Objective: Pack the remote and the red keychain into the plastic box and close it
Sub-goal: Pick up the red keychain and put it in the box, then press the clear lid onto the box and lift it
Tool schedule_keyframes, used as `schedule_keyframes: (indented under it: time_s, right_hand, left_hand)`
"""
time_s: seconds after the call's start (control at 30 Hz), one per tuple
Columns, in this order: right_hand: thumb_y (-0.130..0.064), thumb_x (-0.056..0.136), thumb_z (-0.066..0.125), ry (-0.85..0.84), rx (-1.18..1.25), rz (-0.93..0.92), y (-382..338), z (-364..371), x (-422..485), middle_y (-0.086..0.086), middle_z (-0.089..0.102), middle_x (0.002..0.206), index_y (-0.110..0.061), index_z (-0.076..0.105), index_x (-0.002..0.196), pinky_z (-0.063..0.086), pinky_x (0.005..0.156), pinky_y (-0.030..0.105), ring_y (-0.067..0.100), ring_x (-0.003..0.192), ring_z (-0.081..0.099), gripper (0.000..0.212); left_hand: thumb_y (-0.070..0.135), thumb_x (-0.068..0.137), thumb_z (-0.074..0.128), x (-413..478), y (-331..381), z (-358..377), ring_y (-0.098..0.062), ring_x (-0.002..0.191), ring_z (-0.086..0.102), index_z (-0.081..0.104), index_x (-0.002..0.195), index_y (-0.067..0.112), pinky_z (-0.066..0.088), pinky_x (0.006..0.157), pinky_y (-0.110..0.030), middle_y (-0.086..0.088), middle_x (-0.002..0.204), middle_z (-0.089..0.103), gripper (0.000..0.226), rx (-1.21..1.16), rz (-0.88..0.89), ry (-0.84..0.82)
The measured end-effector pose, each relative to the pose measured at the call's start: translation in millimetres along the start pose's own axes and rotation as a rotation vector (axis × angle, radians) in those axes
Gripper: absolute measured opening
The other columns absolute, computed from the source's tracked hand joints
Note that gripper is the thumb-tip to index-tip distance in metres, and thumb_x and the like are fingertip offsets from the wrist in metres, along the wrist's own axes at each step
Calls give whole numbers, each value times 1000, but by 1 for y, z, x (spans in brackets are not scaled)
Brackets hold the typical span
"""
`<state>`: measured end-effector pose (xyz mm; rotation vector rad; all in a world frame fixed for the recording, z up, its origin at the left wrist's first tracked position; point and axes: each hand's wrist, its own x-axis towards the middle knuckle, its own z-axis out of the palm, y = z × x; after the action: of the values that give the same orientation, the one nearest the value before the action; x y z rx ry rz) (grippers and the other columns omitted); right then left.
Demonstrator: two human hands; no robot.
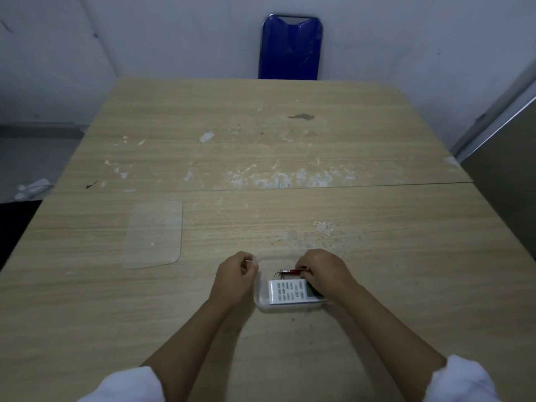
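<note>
Near the front edge of the wooden counter (261,158) we have the clear plastic box (261,301) open, its walls so transparent that we mostly trace them by the rounded rim at the left and front. Our white remote (287,291) lies flat inside, buttons up; its right end is covered by our right hand (324,274), so we cannot see the whole display. Our right hand's fingertips (304,272) pinch the right end of the red keychain (291,272), which sits over the far part of the box just beyond the remote, its metal ring pointing left. Whether the keychain touches the box floor we cannot tell. Our left hand (236,278) is loosely curled at the box's left rim; the fingers seem to touch the edge, but a firm grip is hard to make out. Well apart to the left, the clear lid (153,233) lies flat on the counter. Beyond the far edge stands a blue chair back (291,47). White sleeves (130,384) are cut off at the bottom.
</note>
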<state>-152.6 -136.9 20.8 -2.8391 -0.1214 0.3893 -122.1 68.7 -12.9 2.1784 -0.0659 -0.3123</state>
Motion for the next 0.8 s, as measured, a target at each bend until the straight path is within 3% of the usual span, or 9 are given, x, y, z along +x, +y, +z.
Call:
schedule_keyframes:
  time_s: [0.17,0.27,0.4,0.53,0.63,0.7,0.8]
  right_hand:
    - [-23,87,60,193,155,15,-19,-5,3,2,68,100,-17,70,99,44,73,25,16,88,60,17]
    - [-20,86,61,280,208,-75,-48,-2,15,5,69,90,-14,70,89,42,69,24,16,81,57,12]
    - [-20,85,61,235,182,-208,-93,9,39,15,68,97,-6,68,93,48,79,41,30,93,58,18]
    - [-25,90,52,116,48,-213,-125,24,60,14,60,114,-8,60,111,42,88,41,32,105,52,29]
    - [-31,92,48,-18,-5,-156,-137,36,66,19,43,138,-6,44,129,36,103,43,37,126,40,45]
    - [-35,94,46,-144,-5,-90,-142,41,66,20,12,158,-7,23,145,19,119,45,37,145,13,63]
    - [-37,93,48,-180,-12,-51,-148,47,66,19,-5,160,-10,10,149,9,122,45,35,148,-3,73]
  left_hand:
    - [24,88,57,6,-9,-28,-17,79,65,66,106,15,56,78,-36,-4,90,69,21,42,-15,82]
    - [22,86,59,13,-24,-57,-20,75,66,66,103,15,56,76,-36,-4,89,70,20,74,-41,188]
    - [16,83,61,22,-47,-100,-26,84,63,66,103,12,49,77,-34,-9,96,67,21,138,-94,326]
    - [14,79,64,30,-72,-137,-37,104,57,63,109,9,48,86,-44,-18,111,62,31,277,-162,401]
    - [25,78,68,33,-84,-155,-44,116,47,55,122,7,44,94,-51,-25,126,52,49,406,-268,419]
    - [37,77,69,34,-87,-160,-45,120,44,48,128,4,42,96,-53,-27,131,47,64,461,-336,380]
    - [47,73,69,37,-93,-163,-45,120,42,44,127,1,42,95,-52,-27,130,46,75,511,-366,329]
